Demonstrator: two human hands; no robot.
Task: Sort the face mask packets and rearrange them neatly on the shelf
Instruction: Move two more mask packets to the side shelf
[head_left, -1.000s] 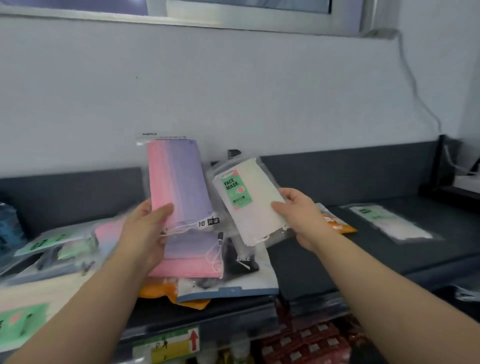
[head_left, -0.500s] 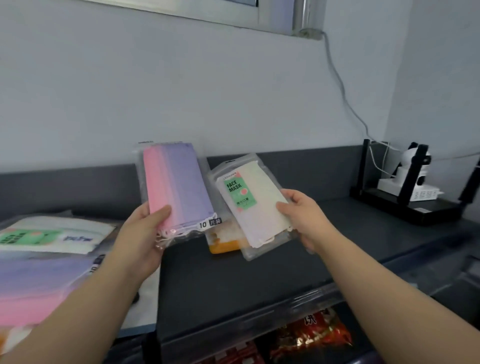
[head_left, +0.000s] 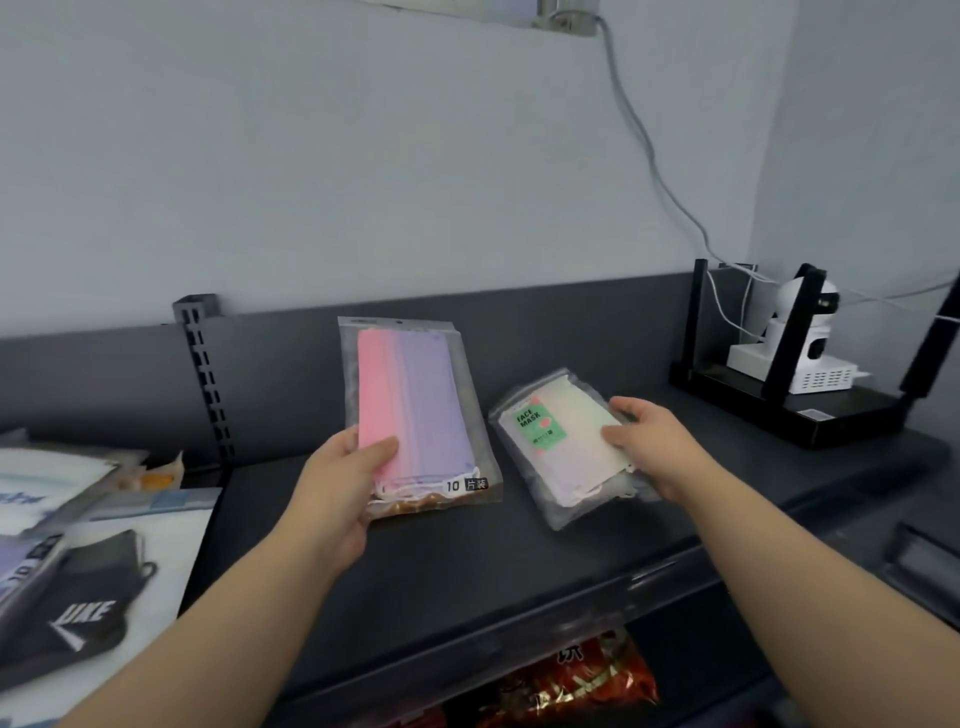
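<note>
A: So, how far along is the sorting?

B: Early, I'd judge. The left hand (head_left: 343, 483) grips a pink-and-purple packet (head_left: 415, 410) by its lower left corner, thumb across the front. It holds the packet tilted up over the dark shelf (head_left: 467, 566).

A: And the other one?

B: The right hand (head_left: 649, 447) has its fingers curled round the right edge of a white packet (head_left: 558, 452) with a green label, at three o'clock of the pink one. That packet sits low, either on the shelf or just off it; I cannot tell which.

A: What is left, then?

B: Most of it. At nine o'clock a heap of packets (head_left: 62, 483) overlaps untidily, with a black mask packet (head_left: 93, 597) among them. Neither held packet is placed in a row yet.
</note>
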